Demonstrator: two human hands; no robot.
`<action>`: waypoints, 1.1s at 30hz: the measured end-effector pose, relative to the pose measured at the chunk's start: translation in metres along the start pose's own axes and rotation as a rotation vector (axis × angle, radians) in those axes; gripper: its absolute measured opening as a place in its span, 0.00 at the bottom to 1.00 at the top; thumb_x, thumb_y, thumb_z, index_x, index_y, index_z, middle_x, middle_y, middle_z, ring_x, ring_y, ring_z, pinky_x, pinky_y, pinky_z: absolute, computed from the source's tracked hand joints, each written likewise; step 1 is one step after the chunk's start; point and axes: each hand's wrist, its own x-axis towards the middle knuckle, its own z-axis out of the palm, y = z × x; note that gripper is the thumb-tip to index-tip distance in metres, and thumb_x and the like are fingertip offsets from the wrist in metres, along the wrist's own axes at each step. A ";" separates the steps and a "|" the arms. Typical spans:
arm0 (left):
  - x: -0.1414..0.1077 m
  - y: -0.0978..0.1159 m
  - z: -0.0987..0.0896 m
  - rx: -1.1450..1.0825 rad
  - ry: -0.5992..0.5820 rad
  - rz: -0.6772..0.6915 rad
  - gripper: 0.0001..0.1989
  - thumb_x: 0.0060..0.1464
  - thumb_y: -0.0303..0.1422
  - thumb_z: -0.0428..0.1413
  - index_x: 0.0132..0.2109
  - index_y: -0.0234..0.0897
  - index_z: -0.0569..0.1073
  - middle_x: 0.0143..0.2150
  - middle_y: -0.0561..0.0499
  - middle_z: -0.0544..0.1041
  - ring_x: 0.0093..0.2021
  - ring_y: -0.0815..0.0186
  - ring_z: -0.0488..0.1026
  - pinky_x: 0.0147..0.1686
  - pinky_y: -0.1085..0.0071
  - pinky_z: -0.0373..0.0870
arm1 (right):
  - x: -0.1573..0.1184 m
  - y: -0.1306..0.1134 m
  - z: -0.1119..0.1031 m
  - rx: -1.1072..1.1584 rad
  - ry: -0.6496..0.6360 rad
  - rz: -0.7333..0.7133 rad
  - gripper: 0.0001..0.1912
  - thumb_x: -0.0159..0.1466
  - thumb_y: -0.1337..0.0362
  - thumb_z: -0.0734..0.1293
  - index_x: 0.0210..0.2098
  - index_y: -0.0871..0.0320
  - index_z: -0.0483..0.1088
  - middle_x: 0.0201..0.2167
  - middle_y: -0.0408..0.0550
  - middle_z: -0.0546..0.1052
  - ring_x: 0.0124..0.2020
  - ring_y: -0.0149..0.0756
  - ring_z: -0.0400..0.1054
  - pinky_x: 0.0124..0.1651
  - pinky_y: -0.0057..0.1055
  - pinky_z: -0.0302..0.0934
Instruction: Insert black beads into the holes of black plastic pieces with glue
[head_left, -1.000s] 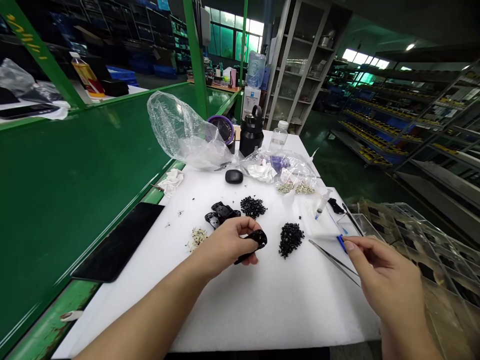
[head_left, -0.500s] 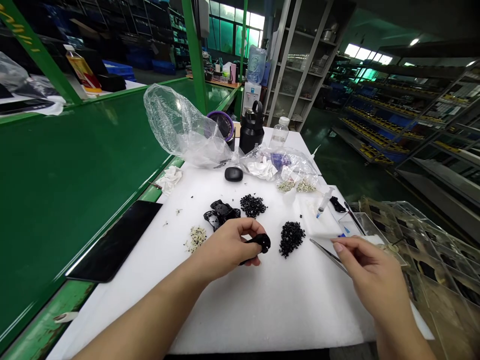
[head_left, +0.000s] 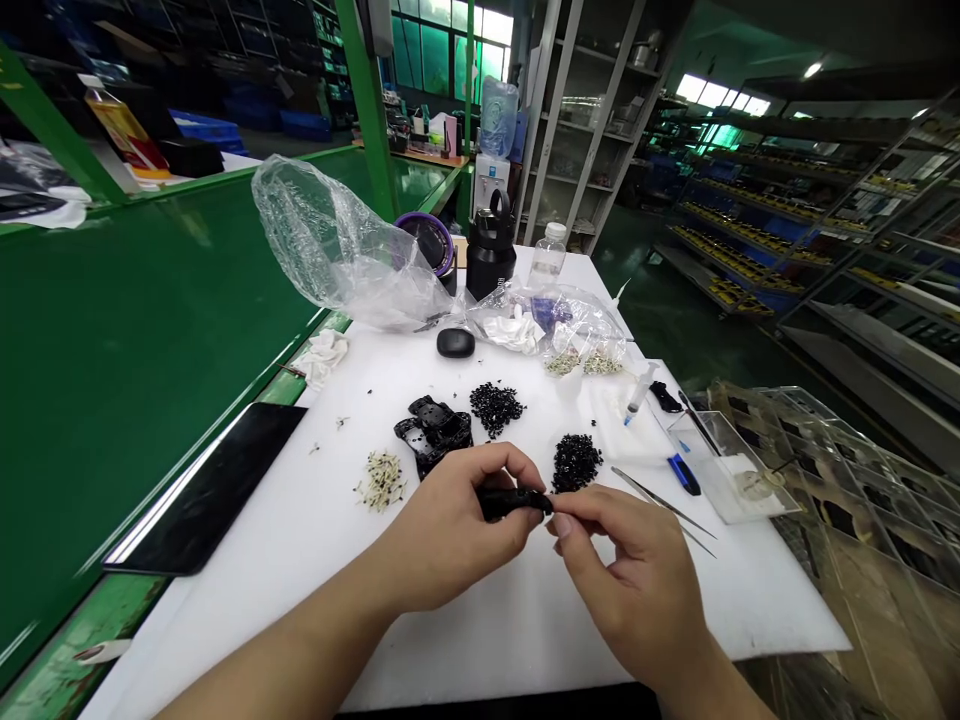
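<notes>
My left hand [head_left: 465, 520] is wrapped round a small black plastic part [head_left: 499, 502], held above the white work surface. At its right end, the thumb and forefinger of my right hand [head_left: 630, 570] are pinched together against it; whether a smaller piece sits between them is hidden. Metal tweezers [head_left: 664, 500] lie on the surface to the right of that hand. Just beyond my hands is a heap of tiny black pieces [head_left: 576, 462], with a second black heap [head_left: 496, 408] farther back. More black plastic parts [head_left: 435, 428] lie behind my left hand, beside a pile of pale bits [head_left: 381, 480].
A blue-capped tool [head_left: 684, 475], a syringe [head_left: 639, 395] and a clear tray [head_left: 739, 480] lie on the right. A black tablet-like panel [head_left: 214, 485] lies left. Plastic bags [head_left: 352, 270], a black case [head_left: 455, 343] and a black bottle [head_left: 491, 255] stand at the back.
My right hand has let go of the tweezers, which now lie on the surface, and moved left to the black part. The blue-capped tool is uncovered. The view has shifted slightly.
</notes>
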 end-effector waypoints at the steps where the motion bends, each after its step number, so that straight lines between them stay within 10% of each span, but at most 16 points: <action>1: -0.001 0.000 0.000 -0.003 0.001 -0.008 0.04 0.50 0.29 0.55 0.36 0.38 0.70 0.30 0.54 0.73 0.31 0.67 0.68 0.33 0.70 0.65 | 0.000 -0.001 0.000 -0.007 0.001 -0.003 0.08 0.60 0.73 0.65 0.37 0.58 0.75 0.26 0.41 0.74 0.27 0.26 0.69 0.31 0.24 0.63; 33: 0.003 0.000 0.000 0.031 -0.041 -0.075 0.03 0.48 0.30 0.54 0.31 0.36 0.68 0.26 0.56 0.67 0.27 0.71 0.60 0.28 0.73 0.59 | 0.002 -0.008 0.010 -0.011 0.031 0.164 0.06 0.55 0.73 0.65 0.24 0.58 0.72 0.19 0.39 0.71 0.20 0.26 0.62 0.23 0.23 0.58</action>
